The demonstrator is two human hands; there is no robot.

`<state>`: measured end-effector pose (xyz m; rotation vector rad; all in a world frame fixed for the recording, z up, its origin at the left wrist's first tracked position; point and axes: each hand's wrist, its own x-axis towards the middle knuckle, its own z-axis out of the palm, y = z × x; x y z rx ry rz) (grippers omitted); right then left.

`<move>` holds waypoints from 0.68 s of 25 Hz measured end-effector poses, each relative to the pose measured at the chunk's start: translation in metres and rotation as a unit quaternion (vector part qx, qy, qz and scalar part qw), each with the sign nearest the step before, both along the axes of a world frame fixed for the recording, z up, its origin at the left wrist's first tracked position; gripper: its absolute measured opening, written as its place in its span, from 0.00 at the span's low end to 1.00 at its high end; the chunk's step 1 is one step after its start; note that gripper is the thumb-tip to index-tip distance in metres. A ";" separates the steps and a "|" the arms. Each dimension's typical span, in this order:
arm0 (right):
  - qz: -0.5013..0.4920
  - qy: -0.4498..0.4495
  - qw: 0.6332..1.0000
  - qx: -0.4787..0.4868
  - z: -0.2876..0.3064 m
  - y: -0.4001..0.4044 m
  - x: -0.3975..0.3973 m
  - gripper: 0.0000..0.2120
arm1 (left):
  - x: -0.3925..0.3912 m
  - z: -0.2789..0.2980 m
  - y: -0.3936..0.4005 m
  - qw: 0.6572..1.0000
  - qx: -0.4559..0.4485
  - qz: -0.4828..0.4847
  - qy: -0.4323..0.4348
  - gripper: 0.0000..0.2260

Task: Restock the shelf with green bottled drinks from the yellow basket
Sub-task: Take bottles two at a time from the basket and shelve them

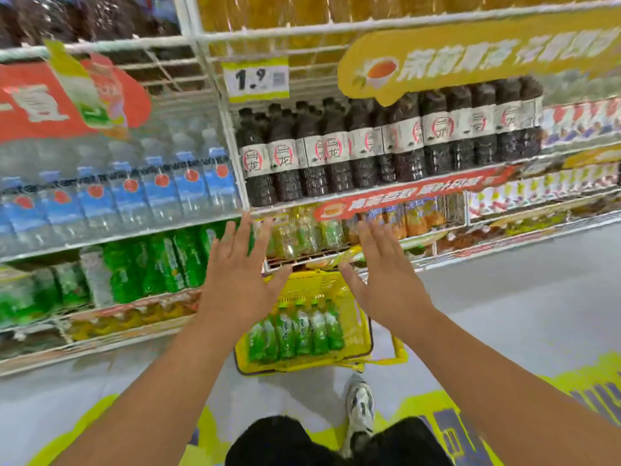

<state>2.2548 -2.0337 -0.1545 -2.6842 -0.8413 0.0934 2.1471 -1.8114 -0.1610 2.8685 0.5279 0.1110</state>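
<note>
Basically, one head view, heavily smeared.
Left hand: left hand (pixel 235 284) was held out palm down, fingers spread and straight, holding nothing, above the far rim of the yellow basket (pixel 358 327).
Right hand: right hand (pixel 386 280) was the same, fingers splayed, empty, above the basket's far right corner.
Basket: sat on the floor (pixel 504 314) just beside the shelf's front edge; its handle lay folded down at the near right side.
Green bottles: green bottled drinks (pixel 297 331) stood upright in a row across the near half of the basket; white-and-green labels, text unreadable.
Shelf: shelf (pixel 215 79) was a white wire rack. More green bottles (pixel 151 264) stood on a lower tier at left, partly behind the left hand.
Price tag: price tag (pixel 257 79) on the tier edge read "1.9".
Dark bottles: dark tea bottles (pixel 369 146) carried white labels with a red ring around characters, too blurred to be sure of.
Water bottles: clear water bottles (pixel 117 193) had blue labels with a red dot; brand not legible.
Banners: yellow banner (pixel 470 58) showed a tea cup and Chinese text, smeared.
Cut off: both forearms ran out of the bottom edge; one sneaker (pixel 361 405) showed, the other foot was hidden.
</note>
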 end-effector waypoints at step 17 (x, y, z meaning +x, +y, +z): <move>0.013 0.237 0.969 -0.073 -0.300 0.012 0.020 0.38 | -0.008 -0.305 -0.012 0.974 -0.097 0.146 0.144 0.39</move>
